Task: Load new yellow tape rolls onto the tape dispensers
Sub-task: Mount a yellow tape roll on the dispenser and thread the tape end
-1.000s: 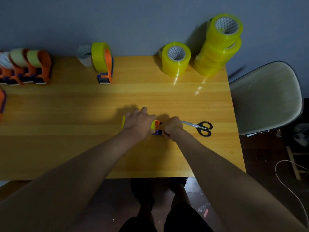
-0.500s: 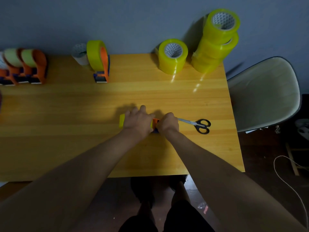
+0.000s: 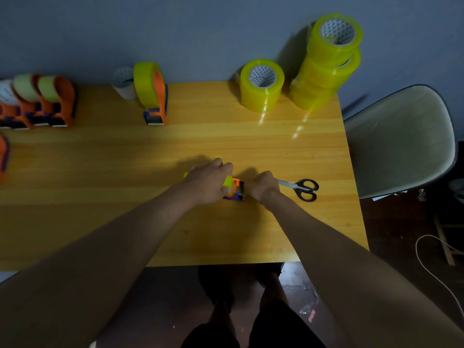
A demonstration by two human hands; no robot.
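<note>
- Far left edge of wooden table (image 3: 100, 172): orange dispenser piece (image 3: 3, 154), cut off by the frame.
- Back left, against the wall: row of orange dispensers (image 3: 47, 104) carrying pale, nearly spent rolls, standing side by side and touching.
- Right of the row, well apart: bare cardboard core (image 3: 124, 81) upright, just beside a loaded dispenser (image 3: 154, 96) standing on end with a full yellow roll on it.
- Centre of table: left hand (image 3: 209, 180) laid over the top of the yellow tape roll (image 3: 228, 182), fingers curled down round it, thumb on the near side; only slivers of yellow visible at either edge of the hand.
- Just right of that hand: orange and blue head of the dispenser in work (image 3: 236, 190), lying on the table, roll seated on it, metal front end facing right.
- Right hand (image 3: 263, 185) touching or almost touching that front end, fingers curled tight into a fist-like pinch; cannot tell what sits between the fingertips, hidden by the back of the hand.
- Directly right of right hand: black-handled scissors (image 3: 301, 188) flat on the table, blades toward the hand, handles away.
- Back right: single new yellow roll (image 3: 261, 86) lying flat, core up.
- Back right corner: stack of new yellow rolls (image 3: 326, 64), top one tilted toward the wall.
- Beyond the table's right edge: pale chair (image 3: 401, 139).
</note>
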